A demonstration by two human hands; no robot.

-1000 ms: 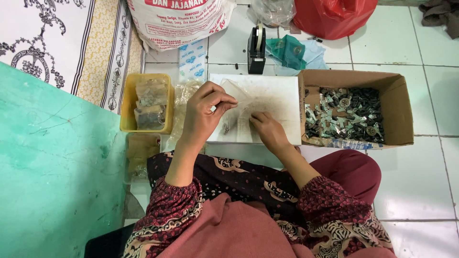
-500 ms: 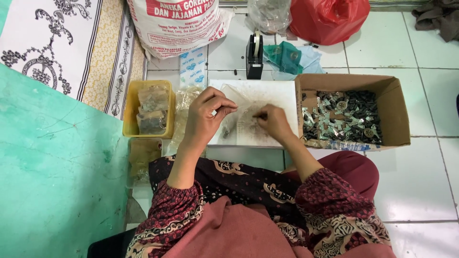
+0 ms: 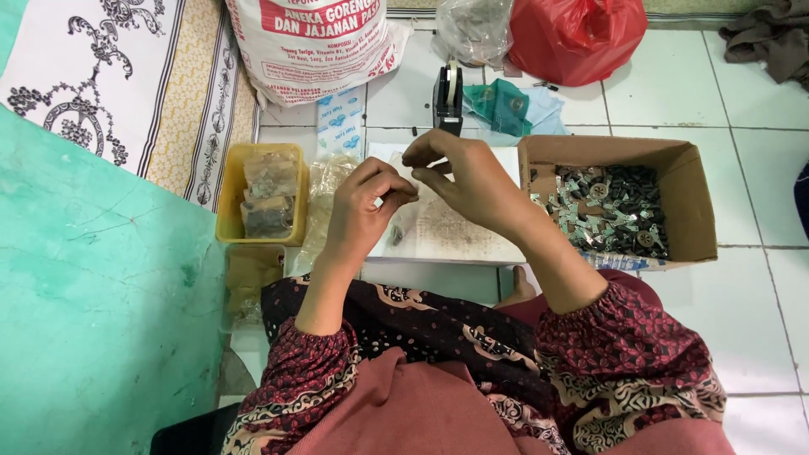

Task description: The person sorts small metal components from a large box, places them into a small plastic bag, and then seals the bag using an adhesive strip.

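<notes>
Pinching a small, thin clear bag (image 3: 403, 187): left hand (image 3: 366, 206), right hand (image 3: 472, 177).

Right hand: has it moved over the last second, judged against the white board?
Yes. The right hand has lifted from the middle of the white board toward its far edge, near the tape dispenser, closer to the left hand.

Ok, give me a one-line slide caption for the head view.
Seated on tiled floor, left hand and right hand pinch something small above a white board, between a yellow tub and a cardboard box of small parts.
</notes>
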